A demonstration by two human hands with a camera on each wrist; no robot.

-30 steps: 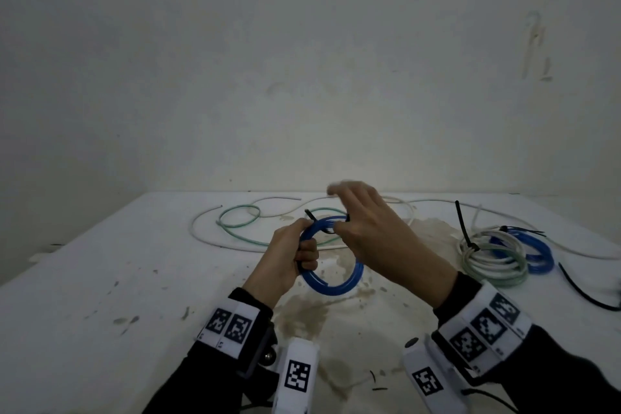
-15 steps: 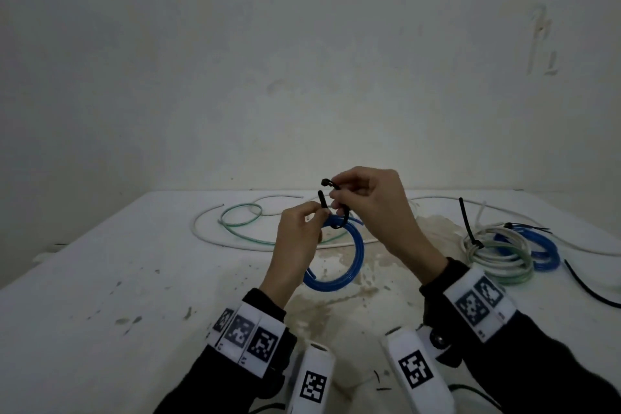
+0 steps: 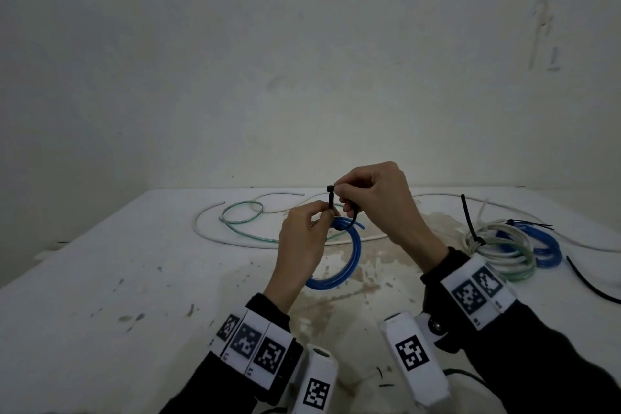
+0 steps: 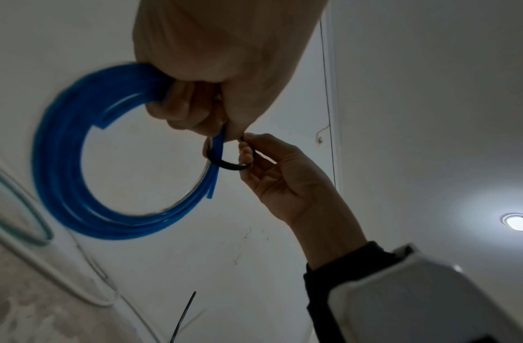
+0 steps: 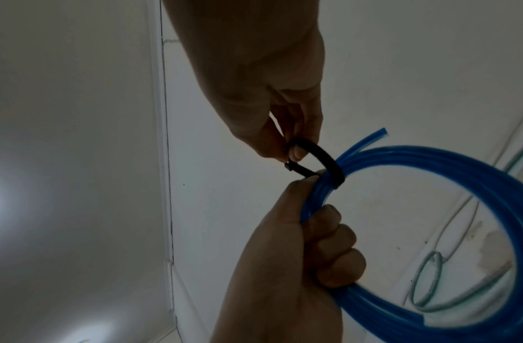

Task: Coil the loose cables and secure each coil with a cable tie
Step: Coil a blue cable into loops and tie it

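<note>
We grip the blue coil in our left hand, above the table, and our right hand pinches the black tie looped around it. Farther right lie two tied coils; behind, loose cables lie spread.

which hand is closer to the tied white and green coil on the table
Right. The right hand is left of the tied white and green coil; the left hand is further left, gripping the blue coil.

Both hands on tie-looped blue coil
</note>
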